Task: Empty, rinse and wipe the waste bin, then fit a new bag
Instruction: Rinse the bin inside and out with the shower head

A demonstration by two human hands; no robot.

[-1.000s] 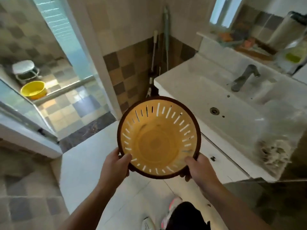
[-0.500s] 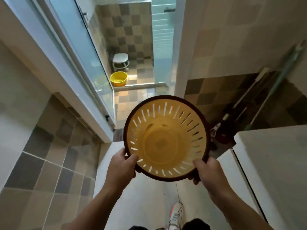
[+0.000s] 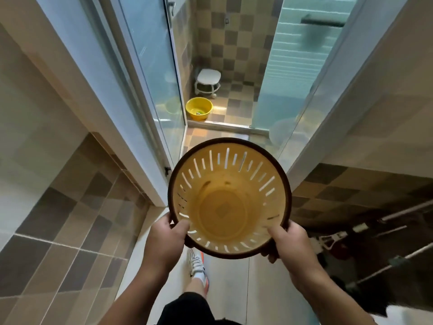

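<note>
The waste bin (image 3: 225, 207) is a round yellow plastic basket with slotted walls and a dark brown rim. I look straight down into it and it holds nothing. My left hand (image 3: 164, 240) grips the rim at the lower left, thumb inside. At the lower right, my right hand (image 3: 290, 242) grips the rim with the thumb over the edge. The bin is held in the air in front of me, facing an open doorway.
Ahead is a shower room behind glass sliding doors (image 3: 150, 73), with a yellow basin (image 3: 199, 108) and a white stool (image 3: 208, 82) on its tiled floor. Mop handles (image 3: 375, 233) lean at the right wall. My shoe (image 3: 198, 266) is on the pale floor below.
The view has swung left, away from the sink counter, towards the shower doorway. The bin stays held in both hands and the doorway is closer now.
</note>
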